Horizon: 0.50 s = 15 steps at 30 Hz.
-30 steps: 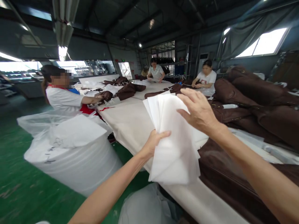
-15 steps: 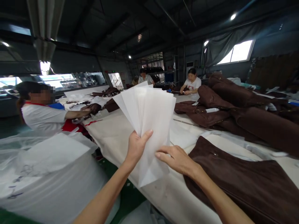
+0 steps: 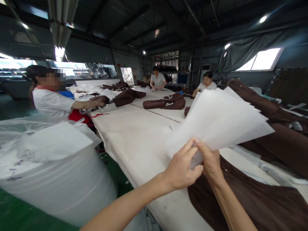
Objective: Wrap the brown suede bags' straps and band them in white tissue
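Both hands (image 3: 184, 170) pinching fanned sheets (image 3: 223, 118) above desk (image 3: 130, 144), sheets partly hiding brown bags (image 3: 288, 146) behind, brown piece (image 3: 262, 202) lying just below, white sack (image 3: 72, 183) beside desk's left edge.

legible text: none | white sack (image 3: 72, 189): dark handwritten marks (image 3: 14, 178), unreadable

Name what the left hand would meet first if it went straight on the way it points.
The left hand would probably meet the right hand first, at the white sheets; whether the two hands touch is unclear.
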Available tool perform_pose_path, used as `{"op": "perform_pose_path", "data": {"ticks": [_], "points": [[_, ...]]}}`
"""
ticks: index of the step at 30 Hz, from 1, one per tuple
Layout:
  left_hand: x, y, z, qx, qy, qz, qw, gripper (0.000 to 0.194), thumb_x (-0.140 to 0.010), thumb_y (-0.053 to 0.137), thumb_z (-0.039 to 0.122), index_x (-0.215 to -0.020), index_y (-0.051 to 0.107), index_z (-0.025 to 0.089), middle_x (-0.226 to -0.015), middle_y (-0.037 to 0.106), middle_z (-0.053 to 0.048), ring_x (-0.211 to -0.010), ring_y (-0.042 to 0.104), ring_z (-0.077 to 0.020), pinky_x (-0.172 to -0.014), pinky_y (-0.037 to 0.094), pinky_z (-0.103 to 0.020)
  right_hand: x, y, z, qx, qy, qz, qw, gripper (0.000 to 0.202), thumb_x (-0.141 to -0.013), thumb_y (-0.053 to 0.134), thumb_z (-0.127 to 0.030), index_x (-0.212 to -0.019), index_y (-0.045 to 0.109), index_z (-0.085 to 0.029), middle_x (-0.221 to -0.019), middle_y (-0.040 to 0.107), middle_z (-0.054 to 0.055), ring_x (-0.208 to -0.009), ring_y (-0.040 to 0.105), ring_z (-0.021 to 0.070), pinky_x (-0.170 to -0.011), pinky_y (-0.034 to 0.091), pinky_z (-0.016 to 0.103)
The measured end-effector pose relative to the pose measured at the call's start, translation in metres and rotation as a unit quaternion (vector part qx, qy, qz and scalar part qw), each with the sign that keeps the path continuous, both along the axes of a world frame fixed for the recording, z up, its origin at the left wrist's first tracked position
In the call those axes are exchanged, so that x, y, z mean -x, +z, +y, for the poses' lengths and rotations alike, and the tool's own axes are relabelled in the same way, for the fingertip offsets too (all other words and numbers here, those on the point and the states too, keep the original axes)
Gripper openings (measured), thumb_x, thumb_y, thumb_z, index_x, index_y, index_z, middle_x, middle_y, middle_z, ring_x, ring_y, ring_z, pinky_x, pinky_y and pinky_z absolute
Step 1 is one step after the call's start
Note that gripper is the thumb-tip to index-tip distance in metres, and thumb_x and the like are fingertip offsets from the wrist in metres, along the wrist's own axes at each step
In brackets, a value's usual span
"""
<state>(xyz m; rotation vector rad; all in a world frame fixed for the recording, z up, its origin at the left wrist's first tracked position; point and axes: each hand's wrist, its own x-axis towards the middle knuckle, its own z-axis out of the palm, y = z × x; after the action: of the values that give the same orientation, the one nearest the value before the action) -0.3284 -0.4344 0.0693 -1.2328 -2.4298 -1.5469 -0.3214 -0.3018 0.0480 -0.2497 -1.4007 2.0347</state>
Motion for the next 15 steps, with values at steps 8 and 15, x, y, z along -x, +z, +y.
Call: {"op": "perform_pose_path", "data": {"ticks": [8, 15], "points": [[0.110, -0.071, -0.008, 0.055, 0.284, -0.312, 0.905, 0.060, -0.085, 0.059, 0.035, -0.138, 0.043, 0.012, -0.122, 0.066, -0.020, -0.113, 0.064, -0.0321, -0.091, 0.051, -0.041, -0.019, 0.033, 0.131, 0.044, -0.111, -0.019, 0.993, 0.050, -0.051, 0.086, -0.021, -0.098, 0.070, -0.020, -0.127, 0.067, 0.007, -0.121, 0.060, 0.0308, -0.111, 0.046, 0.046], [0.160, -0.101, 0.059, 0.098, 0.401, -0.306, 0.858, 0.100, -0.075, 0.074, 0.043, -0.153, 0.019, 0.013, -0.149, 0.037, -0.029, -0.142, 0.034, -0.0427, -0.112, 0.030, -0.051, -0.042, 0.054, 0.174, -0.121, -0.103, -0.031, 0.987, 0.029, -0.073, 0.074, -0.032, -0.102, 0.071, -0.027, -0.133, 0.063, 0.010, -0.129, 0.055, 0.0378, -0.109, 0.047, 0.052]]}}
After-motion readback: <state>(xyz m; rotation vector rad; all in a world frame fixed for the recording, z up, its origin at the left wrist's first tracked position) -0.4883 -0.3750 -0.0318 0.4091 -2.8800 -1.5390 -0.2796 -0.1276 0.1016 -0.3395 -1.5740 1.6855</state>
